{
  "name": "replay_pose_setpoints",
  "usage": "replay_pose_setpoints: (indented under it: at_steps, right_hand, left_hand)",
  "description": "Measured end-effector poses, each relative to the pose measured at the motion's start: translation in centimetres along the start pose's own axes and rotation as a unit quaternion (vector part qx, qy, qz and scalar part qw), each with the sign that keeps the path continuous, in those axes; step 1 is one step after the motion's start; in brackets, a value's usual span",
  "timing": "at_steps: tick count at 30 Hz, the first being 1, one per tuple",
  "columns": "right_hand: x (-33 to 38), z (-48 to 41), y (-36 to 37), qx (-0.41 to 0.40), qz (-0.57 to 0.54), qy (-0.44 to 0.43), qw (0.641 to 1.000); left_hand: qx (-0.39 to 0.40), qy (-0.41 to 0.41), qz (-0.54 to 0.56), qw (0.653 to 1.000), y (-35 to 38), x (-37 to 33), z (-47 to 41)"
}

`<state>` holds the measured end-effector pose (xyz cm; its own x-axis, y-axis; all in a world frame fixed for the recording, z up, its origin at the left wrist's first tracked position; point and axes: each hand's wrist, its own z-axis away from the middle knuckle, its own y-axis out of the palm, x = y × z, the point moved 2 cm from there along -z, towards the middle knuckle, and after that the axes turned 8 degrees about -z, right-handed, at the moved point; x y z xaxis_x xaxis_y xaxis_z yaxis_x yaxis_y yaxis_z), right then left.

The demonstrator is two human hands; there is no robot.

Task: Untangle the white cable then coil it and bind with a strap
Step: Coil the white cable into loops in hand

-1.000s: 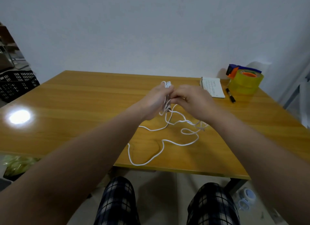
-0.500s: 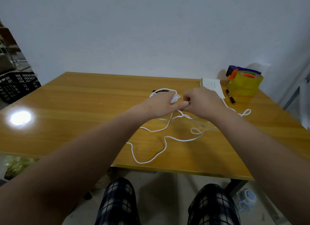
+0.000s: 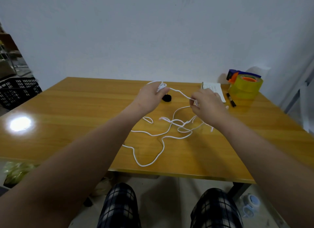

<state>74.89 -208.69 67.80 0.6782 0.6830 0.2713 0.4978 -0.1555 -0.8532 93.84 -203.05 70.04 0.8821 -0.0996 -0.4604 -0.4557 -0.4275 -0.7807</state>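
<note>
Your left hand, just above the middle of the frame, has its grip curled round a small bunch of loops of the white cable; the loops stick out above the knuckles. Your right hand, to the right of it and well apart, has a pinching grip on the same cable between thumb and fingertips. One strand runs slack from hand to hand above the surface.

The rest of the cable lies loose on the surface below and between your hands. It crosses itself in a tangle under your right wrist and trails in one long loop toward the near edge.

A small black object lies on the surface just beside your left hand; you cannot tell what it is. At the upper right of the surface are a notebook, a marker and a tape dispenser. A black crate sits at the left edge of the frame.
</note>
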Motion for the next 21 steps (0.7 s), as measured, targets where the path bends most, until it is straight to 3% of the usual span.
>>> replay_pose_setpoints:
  at_steps: [4,8,10,15,18,21]
  right_hand:
    - [0.4,0.1,-0.3,-0.040,-0.216,0.026,0.975]
    - [1.8,0.3,-0.5,-0.079,-0.328,0.079,0.938]
    - [2.5,0.0,-0.6,-0.100,-0.308,0.088,0.942]
    - [3.8,0.2,-0.2,-0.161,-0.138,0.065,0.975]
    - [4.3,0.9,-0.1,-0.227,-0.180,-0.006,0.957]
    - [4.3,1.5,0.8,-0.234,-0.241,-0.033,0.941]
  left_hand:
    - [0.019,-0.058,-0.031,0.998,0.2,0.8,0.2]
    - [0.055,-0.089,-0.048,0.993,1.2,1.1,1.1]
    - [0.064,-0.115,-0.002,0.991,1.6,1.0,1.4]
    - [0.073,-0.160,0.067,0.982,2.6,1.4,1.0]
    - [0.072,-0.169,0.074,0.980,2.4,2.2,0.7]
    - [0.074,-0.187,0.063,0.978,2.3,2.1,0.2]
